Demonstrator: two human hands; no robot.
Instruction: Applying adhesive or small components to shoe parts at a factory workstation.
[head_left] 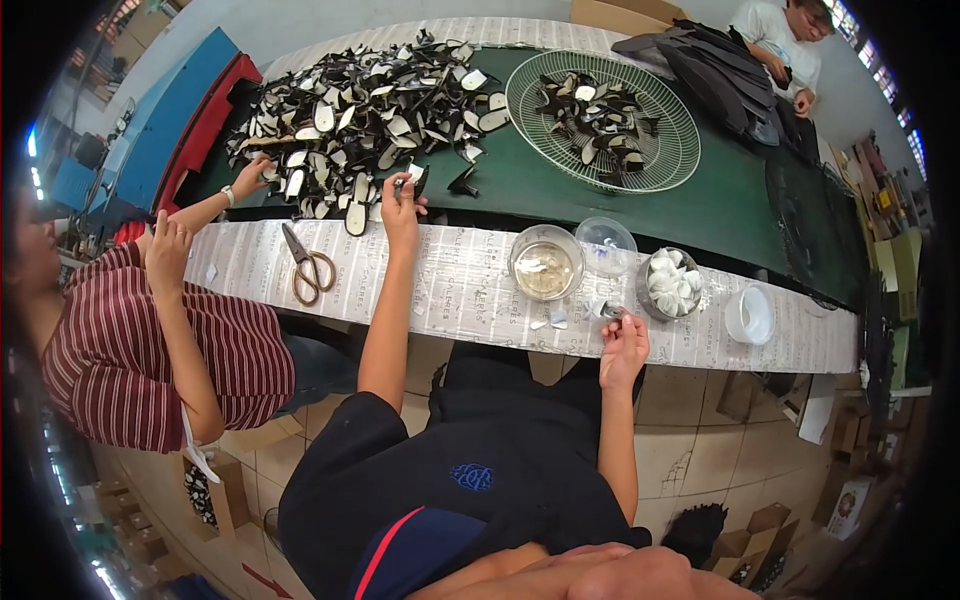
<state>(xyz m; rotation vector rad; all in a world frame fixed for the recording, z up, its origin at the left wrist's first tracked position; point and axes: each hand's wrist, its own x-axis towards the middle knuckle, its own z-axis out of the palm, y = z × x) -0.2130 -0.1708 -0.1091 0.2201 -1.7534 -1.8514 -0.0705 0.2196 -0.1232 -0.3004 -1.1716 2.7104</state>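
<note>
My left hand (400, 210) is raised over the table's edge beside the pile, its fingers closed on a black shoe heel (419, 178) with a pale face. Lower and to the right, my right hand (624, 352) pinches a small dark grey piece (611, 311) whose kind I cannot make out. A large heap of black shoe heels (350, 110) with pale faces covers the back left of the green surface. A single heel (463, 182) lies apart from the heap. Close to my right hand are a clear tub (546, 262) of pale yellowish liquid and a bowl of white wads (671, 283).
Scissors (308, 274) lie on the paper-covered edge (450, 270). A round wire basket (520, 130) holds more heels. A clear lid (606, 246) and a translucent tub (749, 315) stand nearby. A co-worker in stripes (160, 350) reaches in from the left; another person (785, 50) is far right.
</note>
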